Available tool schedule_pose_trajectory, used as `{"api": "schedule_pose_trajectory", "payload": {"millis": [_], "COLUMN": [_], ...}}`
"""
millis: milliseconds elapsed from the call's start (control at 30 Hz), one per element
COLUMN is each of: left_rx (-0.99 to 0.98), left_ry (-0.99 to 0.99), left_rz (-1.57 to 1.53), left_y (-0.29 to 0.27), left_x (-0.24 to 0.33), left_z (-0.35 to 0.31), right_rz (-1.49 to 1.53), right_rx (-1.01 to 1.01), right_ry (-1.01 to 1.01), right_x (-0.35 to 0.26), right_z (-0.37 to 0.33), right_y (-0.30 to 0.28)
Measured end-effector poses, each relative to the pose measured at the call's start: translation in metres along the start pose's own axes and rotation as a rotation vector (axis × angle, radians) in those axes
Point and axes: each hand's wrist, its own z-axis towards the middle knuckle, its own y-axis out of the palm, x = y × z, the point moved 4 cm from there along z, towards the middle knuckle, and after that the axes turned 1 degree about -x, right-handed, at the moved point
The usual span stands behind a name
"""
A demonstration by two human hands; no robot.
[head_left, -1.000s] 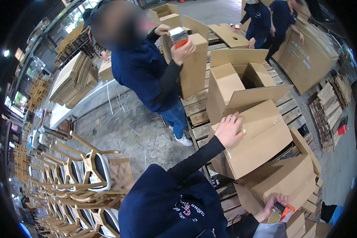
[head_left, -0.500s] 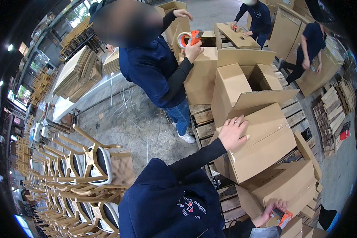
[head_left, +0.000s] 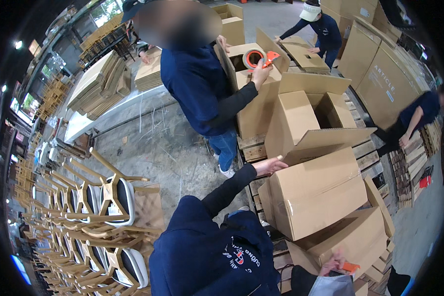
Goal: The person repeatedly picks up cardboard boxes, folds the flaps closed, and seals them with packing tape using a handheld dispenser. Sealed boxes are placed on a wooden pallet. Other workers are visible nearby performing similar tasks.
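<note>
One cardboard box (head_left: pixel 323 190) lies just right of the nearer left hand's extended fingers (head_left: pixel 265 167), thumb apart, its long axis running rightward from them; whether the blurred right hand (head_left: pixel 333 262) grips the orange tape dispenser (head_left: pixel 350 267), I cannot tell.

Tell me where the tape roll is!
In the head view, the tape roll is near the top, just right of centre, in a co-worker's hand by an open box.

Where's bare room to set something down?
Floor between the stacked chairs and the pallet looks mostly bare, with scraps toward its far end. The box just right of the left hand shows a bare upper face. Crowded: the pallet, boxes packed close.
</note>
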Motion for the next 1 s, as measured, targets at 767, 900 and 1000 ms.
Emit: {"api": "schedule_pose_trajectory", "payload": {"millis": [767,900,1000], "left_rx": [1.032,1.089,1.11], "left_ry": [1.184,1.286,1.134], "left_rz": [0.721,0.537,0.71], "left_y": [0.117,0.095,0.07], "left_x": [0.083,0.104,0.124], "left_z": [-0.012,-0.011,0.001], "right_rz": [-0.896,-1.211,-1.188], "right_rx": [0.79,0.584,0.369], "right_ry": [-0.31,-0.602,-0.54], "right_x": [0.057,0.046,0.041], "right_z": [0.018,0.016,0.022], "right_y": [-0.056,-0.02,0.009]}}
